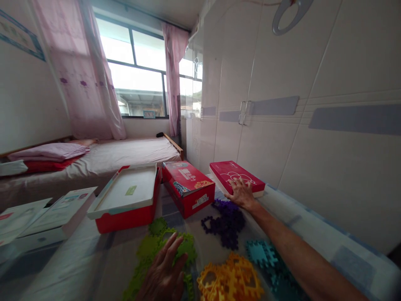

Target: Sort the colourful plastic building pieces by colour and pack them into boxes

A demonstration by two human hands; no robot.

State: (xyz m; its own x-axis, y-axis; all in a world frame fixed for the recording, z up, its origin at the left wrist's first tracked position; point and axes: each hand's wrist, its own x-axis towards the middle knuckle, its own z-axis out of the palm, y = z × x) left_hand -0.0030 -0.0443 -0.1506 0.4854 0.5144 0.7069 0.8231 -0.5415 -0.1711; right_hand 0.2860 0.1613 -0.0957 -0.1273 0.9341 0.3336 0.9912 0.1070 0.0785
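Note:
My right hand (240, 192) reaches forward and lies with spread fingers on a flat red box (227, 170) near the wardrobe. My left hand (164, 271) rests open, fingers flat, on a heap of green puzzle pieces (156, 229). Between my arms lie purple pieces (226, 223), yellow-orange pieces (232, 280) and teal pieces (266, 259). A red carton (188, 186) stands just left of the flat box.
An open red box with a white tray inside (128, 196) sits at the middle left, and white boxes (53, 217) lie further left. A bed with pink bedding (94, 159) stands under the window. A white wardrobe (282, 104) fills the right side.

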